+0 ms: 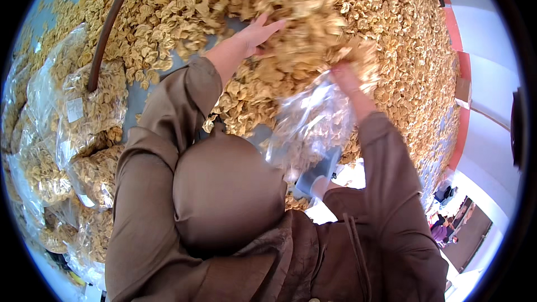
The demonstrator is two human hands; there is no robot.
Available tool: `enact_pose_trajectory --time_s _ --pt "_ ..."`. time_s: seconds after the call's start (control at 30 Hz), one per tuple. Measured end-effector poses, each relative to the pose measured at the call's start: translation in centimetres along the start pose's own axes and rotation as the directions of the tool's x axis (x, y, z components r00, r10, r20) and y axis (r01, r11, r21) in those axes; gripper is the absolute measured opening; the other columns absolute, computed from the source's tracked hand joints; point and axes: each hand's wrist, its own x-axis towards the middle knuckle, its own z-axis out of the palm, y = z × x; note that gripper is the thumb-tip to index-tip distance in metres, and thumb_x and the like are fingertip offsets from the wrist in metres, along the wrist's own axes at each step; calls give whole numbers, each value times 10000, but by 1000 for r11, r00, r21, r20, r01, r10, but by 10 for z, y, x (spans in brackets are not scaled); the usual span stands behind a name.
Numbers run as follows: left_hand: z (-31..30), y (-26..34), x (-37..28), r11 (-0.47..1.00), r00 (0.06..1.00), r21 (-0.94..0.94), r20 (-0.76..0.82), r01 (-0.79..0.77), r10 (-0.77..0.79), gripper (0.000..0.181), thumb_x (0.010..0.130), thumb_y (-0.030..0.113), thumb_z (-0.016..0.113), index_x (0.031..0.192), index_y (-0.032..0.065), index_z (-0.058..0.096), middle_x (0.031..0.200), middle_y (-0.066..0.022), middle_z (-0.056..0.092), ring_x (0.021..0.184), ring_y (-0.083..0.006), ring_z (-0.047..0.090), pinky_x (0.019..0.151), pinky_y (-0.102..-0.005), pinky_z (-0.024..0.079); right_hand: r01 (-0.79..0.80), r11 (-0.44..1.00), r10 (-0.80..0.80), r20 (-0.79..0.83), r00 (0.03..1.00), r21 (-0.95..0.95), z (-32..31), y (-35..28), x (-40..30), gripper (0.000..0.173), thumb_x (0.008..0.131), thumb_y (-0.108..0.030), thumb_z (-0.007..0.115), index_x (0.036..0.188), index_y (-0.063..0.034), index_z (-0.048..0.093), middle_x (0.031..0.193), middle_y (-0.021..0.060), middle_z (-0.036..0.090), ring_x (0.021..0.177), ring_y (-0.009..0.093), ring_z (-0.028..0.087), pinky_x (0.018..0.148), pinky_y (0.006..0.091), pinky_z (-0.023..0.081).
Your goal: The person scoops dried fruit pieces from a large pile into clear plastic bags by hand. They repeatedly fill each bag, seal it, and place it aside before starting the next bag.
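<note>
A large heap of dried, curled, pale golden pieces (168, 12), perhaps dried food, covers the floor before me. My left hand (260, 33) is over the heap with its fingers spread, beside loose pieces blurred by motion. On the right, my right hand (346, 77) is at the mouth of a clear plastic bag (314, 113), among more blurred pieces; whether its fingers grip the bag's edge or some pieces is hard to see. The bag hangs below that hand, partly filled with the same pieces.
Several filled clear bags (92, 105) are stacked at the left, some with white labels. A curved brown bar (110, 25) rises in front of them. A white wall (488, 67) with a red lower band (465, 65) runs along the right. Another person (441, 231) is far off at lower right.
</note>
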Motion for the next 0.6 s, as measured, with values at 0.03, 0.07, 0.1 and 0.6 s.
enact_pose_trajectory --time_s 0.03,0.07,0.1,0.6 --pt "4 9 -6 991 993 58 26 -118 117 763 859 427 617 1468 207 213 1443 -110 313 1252 -278 397 937 -427 441 206 973 -223 -189 956 -107 -20 23 -11 279 927 -290 482 1086 -109 622 1002 156 649 920 303 624 863 395 479" --pt "-8 10 -28 983 989 105 15 -149 149 732 851 427 627 1452 193 281 1504 -104 196 1316 -279 326 957 -429 423 169 985 -170 -103 980 -25 -40 12 -29 325 931 -337 463 1077 -94 621 978 167 658 923 307 630 876 405 469" --pt "-31 -7 -46 977 974 32 -77 -212 214 688 843 387 649 1424 173 350 1477 -122 257 1309 -275 337 974 -413 411 117 993 -119 71 990 32 -46 3 -50 356 933 -366 449 1089 -95 620 1000 159 659 938 302 630 876 402 466" --pt "-95 -215 -80 908 915 -413 -389 -69 -108 277 902 162 558 1132 11 531 1017 -81 595 1003 -293 566 913 -425 431 361 901 -427 360 829 239 165 95 -66 241 912 -214 544 1078 -65 637 1112 96 611 1043 232 565 919 366 432"
